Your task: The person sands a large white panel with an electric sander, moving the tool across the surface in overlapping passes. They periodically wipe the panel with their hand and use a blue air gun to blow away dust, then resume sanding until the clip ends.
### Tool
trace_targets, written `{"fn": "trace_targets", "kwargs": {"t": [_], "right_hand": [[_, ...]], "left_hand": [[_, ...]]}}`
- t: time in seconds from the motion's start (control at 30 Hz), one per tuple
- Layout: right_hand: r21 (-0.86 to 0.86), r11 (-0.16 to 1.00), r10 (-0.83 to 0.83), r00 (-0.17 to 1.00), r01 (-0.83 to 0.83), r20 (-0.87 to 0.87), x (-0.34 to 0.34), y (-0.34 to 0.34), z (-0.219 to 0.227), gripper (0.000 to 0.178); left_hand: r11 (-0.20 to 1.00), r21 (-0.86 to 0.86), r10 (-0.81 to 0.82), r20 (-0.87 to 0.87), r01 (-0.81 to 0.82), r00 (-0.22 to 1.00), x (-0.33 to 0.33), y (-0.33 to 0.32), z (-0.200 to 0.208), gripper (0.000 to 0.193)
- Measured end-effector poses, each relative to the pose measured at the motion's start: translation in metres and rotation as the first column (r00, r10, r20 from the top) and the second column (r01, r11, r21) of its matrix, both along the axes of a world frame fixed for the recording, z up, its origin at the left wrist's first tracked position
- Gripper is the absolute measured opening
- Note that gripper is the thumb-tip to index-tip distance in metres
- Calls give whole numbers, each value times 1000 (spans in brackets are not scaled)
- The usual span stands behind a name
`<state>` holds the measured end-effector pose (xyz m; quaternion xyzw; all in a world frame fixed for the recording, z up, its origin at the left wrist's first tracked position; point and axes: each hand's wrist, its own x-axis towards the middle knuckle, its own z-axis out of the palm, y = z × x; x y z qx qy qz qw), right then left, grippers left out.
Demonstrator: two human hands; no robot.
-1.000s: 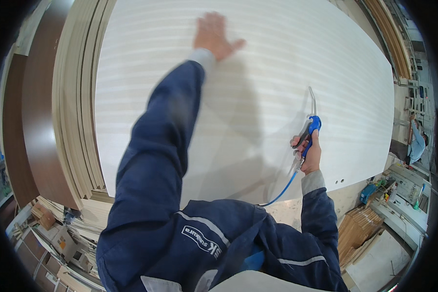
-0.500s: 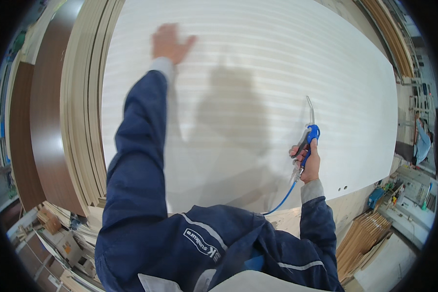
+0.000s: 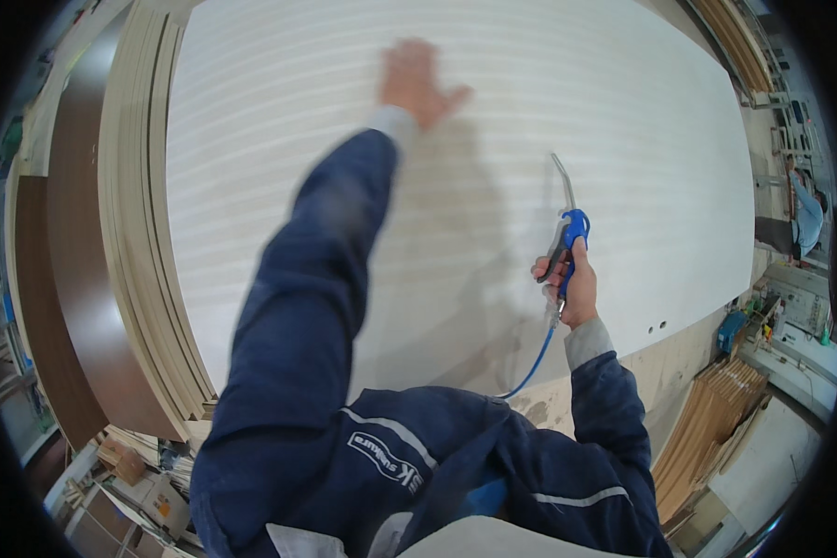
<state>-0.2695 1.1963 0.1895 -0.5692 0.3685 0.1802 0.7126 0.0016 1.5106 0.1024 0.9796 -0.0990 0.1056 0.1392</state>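
Observation:
A large white panel (image 3: 642, 232) lies in front of me, with two small dark holes near its right front edge. Over its far part is my left hand (image 3: 417, 82), blurred by motion, fingers extended and thumb out to the right. Whether the palm touches the surface I cannot tell. My right hand (image 3: 577, 286) grips a blue air blow gun (image 3: 575, 225) above the panel's right half. The gun's thin bent metal nozzle (image 3: 562, 177) points away from me. From its handle a blue hose (image 3: 534, 368) curves down to the panel's near edge.
Brown boards (image 3: 79, 270) and a stack of pale wooden strips (image 3: 144, 232) stand along the left side. At the lower right are stacked brown boards (image 3: 707, 423) beside a grey bench (image 3: 790, 335). Another person (image 3: 807, 214) is at the far right.
My left hand has swept to the right across the panel. The right hand with the blow gun has shifted slightly left and away from me; the view has moved a little too.

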Motion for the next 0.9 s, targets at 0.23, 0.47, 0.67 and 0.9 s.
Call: {"fn": "trace_targets", "kwargs": {"t": [0.23,0.47,0.67,0.9], "right_hand": [[-50,996,-78,997,77,-10,-1,6,2,54],[21,999,23,999,-24,44,-4,-1,-2,51],[-24,998,57,996,-55,62,-5,-1,-1,51],[-25,997,71,995,-70,68,-6,-8,-5,49]], "left_hand": [[978,-16,-210,-103,209,972,-67,-73,17,82],[970,61,238,-74,-234,968,-68,112,2,89],[754,207,656,-184,-624,732,-131,306,1,97],[766,158,643,-142,-624,753,-276,318,6,97]]}}
